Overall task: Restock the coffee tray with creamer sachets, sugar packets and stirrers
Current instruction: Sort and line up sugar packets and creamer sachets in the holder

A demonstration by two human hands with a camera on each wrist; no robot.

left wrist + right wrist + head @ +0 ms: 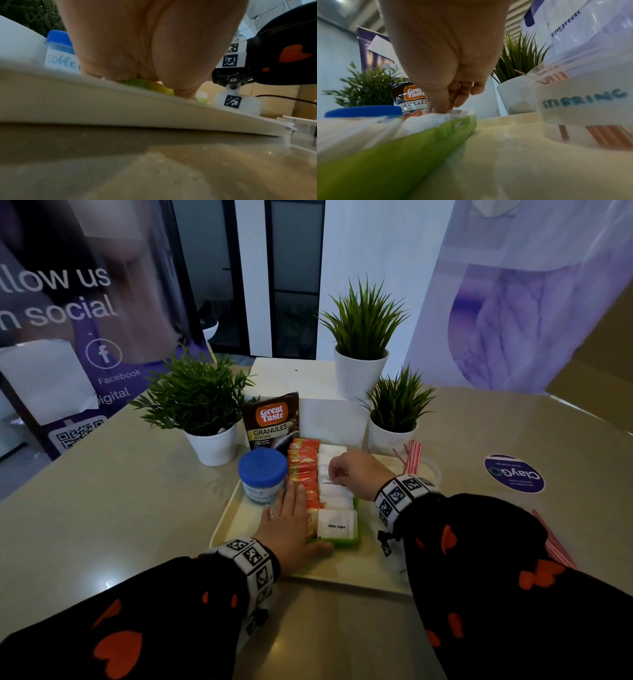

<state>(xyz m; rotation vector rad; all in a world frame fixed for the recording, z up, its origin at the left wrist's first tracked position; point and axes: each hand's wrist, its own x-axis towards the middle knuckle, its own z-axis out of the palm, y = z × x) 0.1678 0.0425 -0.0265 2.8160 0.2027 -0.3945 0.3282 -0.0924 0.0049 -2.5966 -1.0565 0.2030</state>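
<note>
A cream tray [239,518] holds a green basket [337,541] with a row of orange creamer sachets [303,467] beside a row of white sugar packets [337,525]. My left hand [291,518] lies flat, fingers straight, against the basket's left side and the orange sachets; the thumb rests at the basket's near end. My right hand [337,474] reaches down with curled fingers and pinches a sugar packet in the middle of the white row. In the right wrist view its fingertips [440,108] dip among the sugar packets [426,119]. Red-striped stirrers [412,455] stand in a clear cup [583,108] marked "STIRRING".
A blue-lidded coffee jar [262,474] stands on the tray's far left, with a Great Taste pouch [272,422] behind it. Three potted plants [202,405] ring the back of the tray. Loose stirrers [555,539] lie on the table to the right.
</note>
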